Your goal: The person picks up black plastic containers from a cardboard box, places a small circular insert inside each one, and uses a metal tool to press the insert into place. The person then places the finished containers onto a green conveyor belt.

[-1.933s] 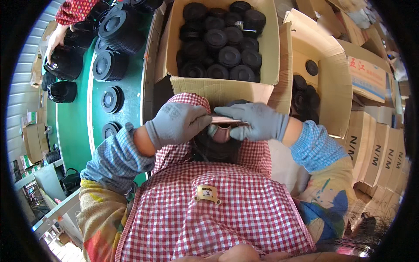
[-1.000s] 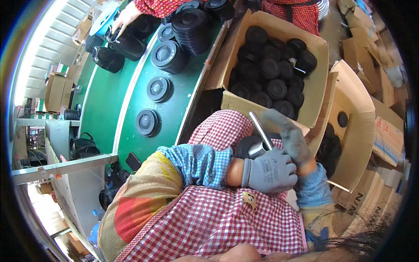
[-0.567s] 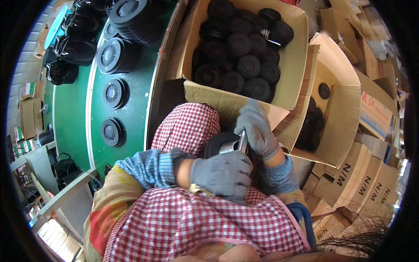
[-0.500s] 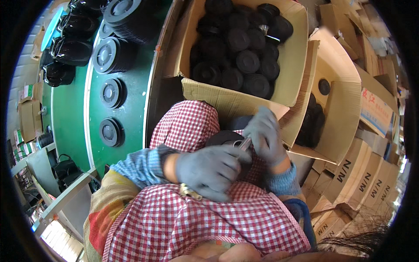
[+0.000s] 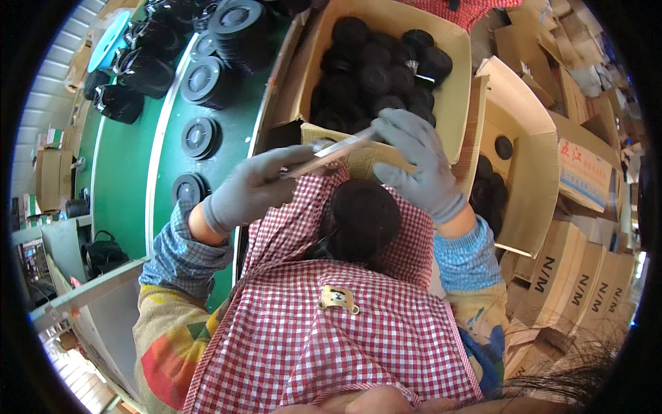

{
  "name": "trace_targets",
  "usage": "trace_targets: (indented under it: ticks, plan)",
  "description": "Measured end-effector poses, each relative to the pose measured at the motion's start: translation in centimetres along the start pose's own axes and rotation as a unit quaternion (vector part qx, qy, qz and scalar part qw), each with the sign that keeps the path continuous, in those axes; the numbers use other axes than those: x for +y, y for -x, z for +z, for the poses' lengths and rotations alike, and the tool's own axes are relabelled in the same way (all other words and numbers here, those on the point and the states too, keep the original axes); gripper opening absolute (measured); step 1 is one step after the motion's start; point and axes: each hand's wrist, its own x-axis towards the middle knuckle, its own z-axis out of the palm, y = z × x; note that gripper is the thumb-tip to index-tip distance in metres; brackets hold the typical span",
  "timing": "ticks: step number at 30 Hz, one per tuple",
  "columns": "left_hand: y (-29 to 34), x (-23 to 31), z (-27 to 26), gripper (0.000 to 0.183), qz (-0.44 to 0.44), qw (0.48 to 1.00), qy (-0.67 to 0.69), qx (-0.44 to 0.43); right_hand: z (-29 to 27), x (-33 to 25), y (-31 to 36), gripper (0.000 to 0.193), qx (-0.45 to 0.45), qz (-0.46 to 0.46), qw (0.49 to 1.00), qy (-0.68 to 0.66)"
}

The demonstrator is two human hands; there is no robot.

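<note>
A thin, flat grey-brown piece [image 5: 334,153], seen edge-on and blurred, spans the space between my gloved hands above my lap. My left hand [image 5: 256,185] is closed on its near left end. At its far right end, the bent fingers of my right hand [image 5: 422,162] hold it, with the thumb standing lower and apart. A small shiny part [image 5: 322,144] shows behind the piece, too blurred to name. Below, a round black part [image 5: 365,215] rests between my knees on the red checked apron [image 5: 331,338].
Ahead, an open carton [image 5: 452,103] holds many round black parts. Another open carton [image 5: 534,172] with similar parts stands to its right. Left is a green workbench [image 5: 121,172] bearing stacked black discs [image 5: 238,21] and glossy black housings [image 5: 145,72]. Flat cartons [image 5: 572,283] lie at right.
My hands have risen from the lap and spread apart, the left moving left and forward. The flat piece now shows between them, and the black part in my lap is uncovered. The view has shifted.
</note>
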Motion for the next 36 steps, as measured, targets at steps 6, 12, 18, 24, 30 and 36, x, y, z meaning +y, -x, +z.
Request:
trace_targets:
  ticks: [6,12,18,24,30,36]
  plan:
    - [10.7,-7.5,-4.5,0.050,-0.146,0.934,-0.013,0.325,-1.3,-6.0,8.2,0.098,-0.257,0.042,0.965,0.029]
    - [13.0,-19.2,-10.5,0.048,-0.109,0.925,0.172,0.322,2.6,-7.1,13.1,0.088,-0.203,0.158,0.964,0.062]
    - [15.5,-24.8,-11.5,0.049,-0.054,0.887,-0.235,0.393,1.3,-7.1,11.4,0.073,-0.122,0.152,0.981,0.017]
    - [14.9,-12.0,-5.0,0.045,0.004,0.832,-0.392,0.393,-2.3,-8.3,5.8,0.066,0.035,0.347,0.892,-0.288]
    - [15.9,-8.8,3.0,0.056,-0.079,0.746,0.659,-0.050,2.3,-15.8,-0.3,0.051,0.012,-0.112,0.993,0.043]
    - [19.1,-10.2,-2.8,0.035,0.243,0.775,0.524,0.256,6.0,-17.3,-4.9,0.043,-0.088,-0.240,0.967,0.005]
